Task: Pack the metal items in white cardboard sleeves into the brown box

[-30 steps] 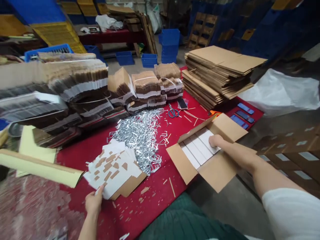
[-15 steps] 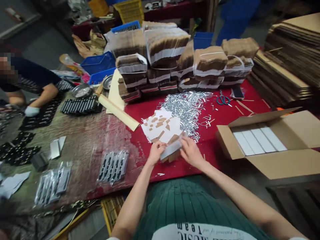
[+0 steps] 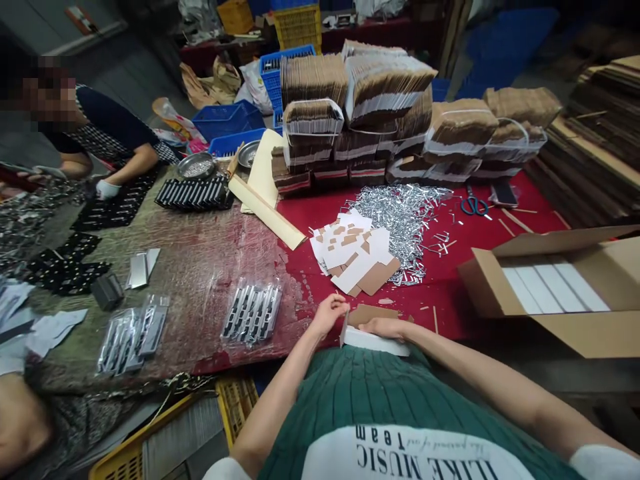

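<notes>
A small white box [image 3: 376, 342] with brown inner flaps lies at the table's front edge, against the green shirt. My right hand [image 3: 387, 328] is closed on its near side, with the fingers over the wall. At the box's left end, my left hand [image 3: 332, 313] has its fingers pinched together near an upright end flap; what they hold, if anything, is too small to make out. Just beyond the hands lie white and brown card pieces [image 3: 373, 270], beside a heap of shiny metal clips [image 3: 400, 207].
On the right stands an open carton [image 3: 545, 325] with white boxes inside. Bundled cardboard [image 3: 390, 87] is stacked at the back, near scissors [image 3: 474, 203]. Bagged metal parts [image 3: 253, 312] lie left. A person [image 3: 120, 157] works at the far left.
The camera view has shifted left. The flat white and brown piece between my hands now shows as a box shape, closer to my body, and my right hand rests along it.
</notes>
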A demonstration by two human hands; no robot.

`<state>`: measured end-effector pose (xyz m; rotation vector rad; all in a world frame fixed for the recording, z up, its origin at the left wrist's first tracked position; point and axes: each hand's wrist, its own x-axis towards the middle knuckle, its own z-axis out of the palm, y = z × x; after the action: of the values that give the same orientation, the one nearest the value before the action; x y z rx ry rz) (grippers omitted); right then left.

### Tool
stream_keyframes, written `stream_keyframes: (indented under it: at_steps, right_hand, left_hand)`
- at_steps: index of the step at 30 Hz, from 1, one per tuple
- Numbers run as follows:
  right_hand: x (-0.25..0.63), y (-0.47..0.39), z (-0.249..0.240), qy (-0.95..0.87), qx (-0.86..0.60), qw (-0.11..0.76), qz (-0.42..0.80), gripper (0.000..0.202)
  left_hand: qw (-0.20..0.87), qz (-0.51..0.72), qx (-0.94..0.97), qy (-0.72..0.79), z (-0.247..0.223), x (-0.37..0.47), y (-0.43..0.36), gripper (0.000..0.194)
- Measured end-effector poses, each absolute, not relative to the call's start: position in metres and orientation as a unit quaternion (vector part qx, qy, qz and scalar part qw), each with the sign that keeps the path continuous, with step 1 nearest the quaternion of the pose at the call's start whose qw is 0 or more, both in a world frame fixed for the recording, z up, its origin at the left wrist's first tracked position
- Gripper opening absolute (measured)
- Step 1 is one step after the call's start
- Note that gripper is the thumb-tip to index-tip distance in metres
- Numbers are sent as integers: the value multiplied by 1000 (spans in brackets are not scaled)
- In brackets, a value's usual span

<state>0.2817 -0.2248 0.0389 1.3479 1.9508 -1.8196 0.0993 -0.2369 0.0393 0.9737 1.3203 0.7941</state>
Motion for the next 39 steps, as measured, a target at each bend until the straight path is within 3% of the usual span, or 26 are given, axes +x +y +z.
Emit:
stream_keyframes:
  at_steps: [2,4,6,7,10,12,15,19,21,24,28,30,33,35,39]
  right_hand:
    - [276,-220,45,659,473,15,-585,37]
    - [279,-220,52,688,534,-146,-469,32]
    - [291,-225,55,662,612,-296,-316,32]
    - [299,-229,54,650,631,-323,-273,34]
    - [321,-243,44,711,570,-247,-331,38]
    - [331,-246,37,713,537,-203,-404,43]
    - [338,-235,29,632,595,-208,-450,42]
    - [331,-215,18,671,483,-59,-559,31]
    - [326,-210,13,687,473,-31,-551,31]
    - [328,-205,12,687,534,-69,-489,34]
    - [320,-204,22,592,631,-197,-461,43]
    - [300,-208,25,614,585,-220,-483,42]
    - [266,-214,18,737,516,-205,-386,33]
    - [254,-214,6,808,481,-148,-305,27]
    - [275,-211,-11,846,441,-91,-284,15]
  left_hand:
    - [647,228,474,552,33,93,-224,28]
    - [672,154,510,515,24,90,-214,32]
    - [671,146,528,500,19,90,-209,50]
    - [660,148,537,505,18,90,-208,61]
    - [609,136,598,503,24,88,-209,75]
    - [587,109,668,445,33,85,-209,63]
    - [596,29,720,356,44,82,-206,43]
    - [588,-77,725,351,42,93,-197,43]
    - [534,-134,748,370,39,99,-195,41]
    - [469,-137,749,447,33,99,-200,31]
    - [492,103,594,628,17,105,-221,23]
    - [555,182,503,636,8,114,-230,25]
    - [606,161,478,614,4,106,-239,24]
    - [488,154,495,702,9,72,-242,26]
    - [102,57,491,863,16,-24,-251,39]
